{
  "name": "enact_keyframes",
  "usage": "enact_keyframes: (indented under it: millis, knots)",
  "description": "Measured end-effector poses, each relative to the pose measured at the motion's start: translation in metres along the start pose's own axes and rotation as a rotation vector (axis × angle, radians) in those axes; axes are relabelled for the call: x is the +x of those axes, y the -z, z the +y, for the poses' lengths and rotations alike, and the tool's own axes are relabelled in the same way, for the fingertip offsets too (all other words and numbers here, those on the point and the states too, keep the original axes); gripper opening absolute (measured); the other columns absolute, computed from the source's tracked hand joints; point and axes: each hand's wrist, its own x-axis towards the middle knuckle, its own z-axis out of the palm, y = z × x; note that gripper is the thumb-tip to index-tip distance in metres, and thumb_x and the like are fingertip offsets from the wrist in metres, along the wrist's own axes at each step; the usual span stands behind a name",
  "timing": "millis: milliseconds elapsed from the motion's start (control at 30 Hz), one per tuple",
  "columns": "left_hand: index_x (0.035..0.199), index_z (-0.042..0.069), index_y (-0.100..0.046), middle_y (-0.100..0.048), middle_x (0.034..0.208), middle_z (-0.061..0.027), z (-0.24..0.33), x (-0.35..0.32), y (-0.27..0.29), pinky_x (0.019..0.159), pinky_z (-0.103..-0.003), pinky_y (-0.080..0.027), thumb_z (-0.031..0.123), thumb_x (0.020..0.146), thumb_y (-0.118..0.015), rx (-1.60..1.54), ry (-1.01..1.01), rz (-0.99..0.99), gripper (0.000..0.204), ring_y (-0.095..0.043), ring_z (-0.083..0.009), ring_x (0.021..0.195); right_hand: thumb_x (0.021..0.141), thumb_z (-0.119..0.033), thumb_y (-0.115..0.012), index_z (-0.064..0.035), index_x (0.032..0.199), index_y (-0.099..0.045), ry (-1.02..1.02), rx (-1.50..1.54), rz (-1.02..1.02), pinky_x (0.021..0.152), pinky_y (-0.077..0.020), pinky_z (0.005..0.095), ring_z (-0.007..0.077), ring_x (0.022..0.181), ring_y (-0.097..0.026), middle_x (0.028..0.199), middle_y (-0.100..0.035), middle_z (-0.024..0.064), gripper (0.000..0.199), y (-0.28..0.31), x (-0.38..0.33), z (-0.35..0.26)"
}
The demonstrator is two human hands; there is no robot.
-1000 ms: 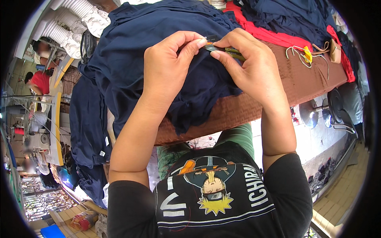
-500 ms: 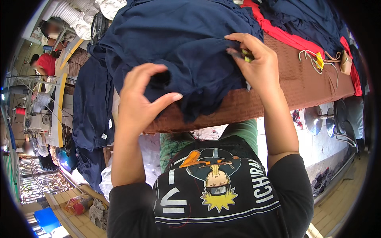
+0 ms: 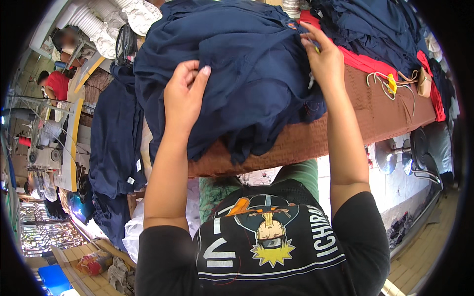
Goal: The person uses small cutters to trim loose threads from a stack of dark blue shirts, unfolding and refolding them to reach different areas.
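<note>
Moved forward since the earlier frame, the left hand [image 3: 183, 93] pinches the edge of a navy garment [image 3: 252, 84], matte and softly rumpled, spreading right of it; the right hand [image 3: 327, 61] curls around a mostly hidden yellow object [image 3: 317, 49], near a small orange patch [image 3: 292, 25].

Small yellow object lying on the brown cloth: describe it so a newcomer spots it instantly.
Find the brown cloth-covered table, then its right part, below the bright red fabric. Thin pale cords lie there near a tan block. The small yellow object sits among those cords, set apart by its vivid colour.
</note>
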Motion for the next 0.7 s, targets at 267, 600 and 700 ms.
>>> enact_keyframes:
  millis: [267, 600, 700]
  knots:
    - [0.110, 0.007, -0.064, -0.068, 0.102, -0.0028, 0.040, -0.009, 0.005, 0.070, -0.028, -0.049, 0.009, 0.080, -0.075, 0.364, -0.498, 0.239, 0.032, -0.062, -0.0121, 0.075, 0.075, -0.021, -0.082, -0.0059, 0.095, -0.073, -0.059, 0.318, -0.216, 0.063, -0.0475, 0.0286, 0.0143, 0.068, -0.059, 0.076, -0.063, 0.0061, 0.027, 0.021, -0.046, -0.054]
    - [0.124, 0.013, -0.063, -0.066, 0.114, -0.0019, 0.041, 0.012, -0.026, 0.082, -0.030, -0.050, 0.008, 0.076, -0.076, 0.366, -0.411, -0.421, 0.050, -0.060, -0.0181, 0.092, 0.086, -0.013, -0.070, -0.0022, 0.091, -0.068, -0.127, 0.460, -0.323, 0.069, -0.0490, 0.0301, 0.0191, 0.076, -0.064, 0.083, -0.067, 0.0097, 0.012, 0.000, -0.055, -0.058]
    - [0.124, 0.013, -0.063, -0.064, 0.116, -0.0036, 0.029, 0.019, -0.027, 0.081, -0.030, -0.049, 0.007, 0.078, -0.074, 0.348, -0.608, -0.457, 0.048, -0.060, -0.0190, 0.095, 0.089, -0.013, -0.067, -0.0024, 0.092, -0.066, -0.166, 0.502, -0.368, 0.070, -0.0487, 0.0296, 0.0155, 0.075, -0.063, 0.082, -0.068, 0.0086, 0.011, 0.004, -0.054, -0.056]
